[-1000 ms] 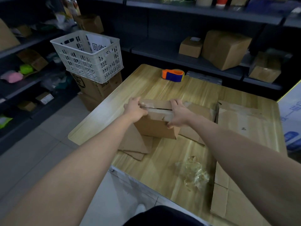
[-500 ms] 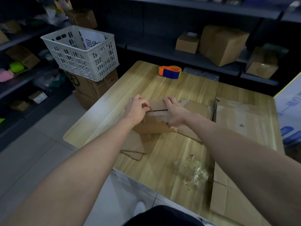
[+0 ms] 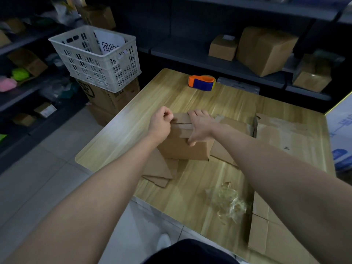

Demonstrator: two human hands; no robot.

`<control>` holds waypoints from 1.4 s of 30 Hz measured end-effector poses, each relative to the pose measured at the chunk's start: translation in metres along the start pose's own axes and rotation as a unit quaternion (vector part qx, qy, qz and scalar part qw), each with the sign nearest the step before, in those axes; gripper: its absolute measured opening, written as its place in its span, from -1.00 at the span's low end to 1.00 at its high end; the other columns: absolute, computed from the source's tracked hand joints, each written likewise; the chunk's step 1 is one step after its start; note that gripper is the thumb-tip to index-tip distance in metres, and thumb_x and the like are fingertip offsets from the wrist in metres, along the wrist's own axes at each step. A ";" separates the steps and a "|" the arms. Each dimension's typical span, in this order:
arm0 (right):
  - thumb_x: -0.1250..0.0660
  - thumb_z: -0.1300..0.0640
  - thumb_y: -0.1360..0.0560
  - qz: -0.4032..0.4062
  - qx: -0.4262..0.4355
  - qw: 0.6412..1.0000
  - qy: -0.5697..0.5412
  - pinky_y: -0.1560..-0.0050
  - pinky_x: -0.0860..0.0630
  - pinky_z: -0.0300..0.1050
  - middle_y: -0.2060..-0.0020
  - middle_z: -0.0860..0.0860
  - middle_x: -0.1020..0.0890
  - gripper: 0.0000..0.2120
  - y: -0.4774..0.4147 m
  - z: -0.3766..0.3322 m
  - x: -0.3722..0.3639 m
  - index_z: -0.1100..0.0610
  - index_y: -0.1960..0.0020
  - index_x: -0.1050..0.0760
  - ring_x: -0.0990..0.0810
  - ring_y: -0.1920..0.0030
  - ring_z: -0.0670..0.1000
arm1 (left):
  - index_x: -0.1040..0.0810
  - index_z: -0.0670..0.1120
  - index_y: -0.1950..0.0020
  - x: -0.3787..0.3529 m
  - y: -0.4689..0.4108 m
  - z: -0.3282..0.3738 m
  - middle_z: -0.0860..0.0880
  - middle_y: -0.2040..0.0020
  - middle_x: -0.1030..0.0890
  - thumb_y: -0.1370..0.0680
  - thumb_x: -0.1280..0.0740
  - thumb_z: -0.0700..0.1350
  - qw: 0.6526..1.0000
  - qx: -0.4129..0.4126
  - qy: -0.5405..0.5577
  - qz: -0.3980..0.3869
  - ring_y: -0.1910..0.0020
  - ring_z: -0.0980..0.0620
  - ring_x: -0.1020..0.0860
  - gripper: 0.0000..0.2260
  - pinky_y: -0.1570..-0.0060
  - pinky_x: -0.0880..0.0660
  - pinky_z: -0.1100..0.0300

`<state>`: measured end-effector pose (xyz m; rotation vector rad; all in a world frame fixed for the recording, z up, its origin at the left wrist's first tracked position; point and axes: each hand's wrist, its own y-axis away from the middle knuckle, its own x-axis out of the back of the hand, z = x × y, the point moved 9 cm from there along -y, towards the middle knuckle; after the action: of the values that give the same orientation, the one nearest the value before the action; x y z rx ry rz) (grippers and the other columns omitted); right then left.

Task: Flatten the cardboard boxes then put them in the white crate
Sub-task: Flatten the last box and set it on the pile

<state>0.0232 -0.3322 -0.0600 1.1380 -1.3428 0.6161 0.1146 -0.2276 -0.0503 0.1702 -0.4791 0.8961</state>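
Note:
A small taped cardboard box [image 3: 182, 147] stands upright in the middle of the wooden table [image 3: 219, 103], on top of flattened cardboard pieces [image 3: 158, 168]. My left hand [image 3: 161, 123] pinches the tape strip at the box's top left edge. My right hand [image 3: 200, 126] lies spread over the box top, thumb down the near face, holding it steady. The white crate [image 3: 95, 60] sits off the table's far left corner on stacked brown boxes, with a white QR-code sheet inside.
Flattened cardboard sheets lie at the right [image 3: 285, 134] and near right [image 3: 270, 235] of the table. A crumpled wad of clear tape [image 3: 228, 202] lies near the front. An orange and blue tape dispenser [image 3: 202, 82] is at the far edge. Shelves with boxes surround the table.
My left hand has curled tighter onto the tape at the box's top left edge. My right hand has slid further over the top. The view has shifted slightly.

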 end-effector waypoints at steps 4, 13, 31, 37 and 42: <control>-0.55 -0.12 -0.15 0.003 0.020 1.000 -0.002 -0.42 -0.17 0.13 -0.38 0.06 -0.23 0.11 -0.005 -0.003 0.009 0.07 -0.52 -0.01 -0.14 -0.39 0.13 | -0.43 -0.11 0.12 0.010 -0.002 0.002 0.01 0.23 -0.54 -0.58 -0.19 -0.25 0.999 0.018 0.025 0.023 0.25 0.13 -0.45 -0.89 0.27 -0.34 0.34; -0.57 -0.13 -0.12 -0.090 0.005 0.995 -0.047 -0.35 -0.30 0.17 -0.38 0.01 -0.25 0.14 0.000 0.008 -0.014 -0.02 -0.53 -0.01 -0.19 -0.37 0.10 | -0.44 -0.03 0.11 -0.009 0.006 0.010 -0.05 0.29 -0.48 -0.51 -0.31 -0.24 0.982 0.018 0.041 -0.184 0.33 0.05 -0.48 -0.88 0.26 -0.37 0.17; -0.61 -0.10 -0.18 -0.058 -0.010 0.992 -0.115 -0.47 -0.08 0.04 -0.51 -0.01 -0.11 0.17 0.010 0.016 -0.046 0.05 -0.55 0.05 -0.02 -0.51 0.06 | -0.45 0.00 0.41 -0.056 0.024 -0.002 -0.05 -0.01 -0.37 -0.41 -0.41 -0.16 0.957 0.090 -0.070 -0.265 0.18 0.02 -0.42 -0.77 0.29 -0.29 0.18; -0.61 -0.08 -0.15 -0.028 0.018 0.993 -0.110 -0.42 -0.13 -0.01 -0.43 0.03 -0.24 0.12 0.003 0.005 -0.037 0.09 -0.53 -0.06 -0.13 -0.44 0.09 | -0.38 -0.05 0.54 -0.037 0.025 -0.006 -0.03 0.47 -0.37 -0.36 -0.28 -0.32 0.960 0.148 0.144 -0.188 0.38 0.00 -0.33 -0.69 0.33 -0.25 0.16; -0.61 -0.05 -0.14 -0.030 0.043 0.994 -0.097 -0.42 -0.15 0.07 -0.41 0.03 -0.24 0.10 -0.005 -0.005 -0.025 0.07 -0.51 -0.07 -0.12 -0.43 0.08 | -0.23 -0.06 0.48 -0.009 0.017 -0.014 0.04 0.50 -0.27 -0.39 -0.18 -0.46 0.955 0.137 0.246 -0.094 0.40 0.05 -0.23 -0.63 0.31 -0.18 0.14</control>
<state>0.0253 -0.3236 -0.0849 1.3311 -1.4510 0.5353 0.1009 -0.2185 -0.0678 0.2330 0.1259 0.7801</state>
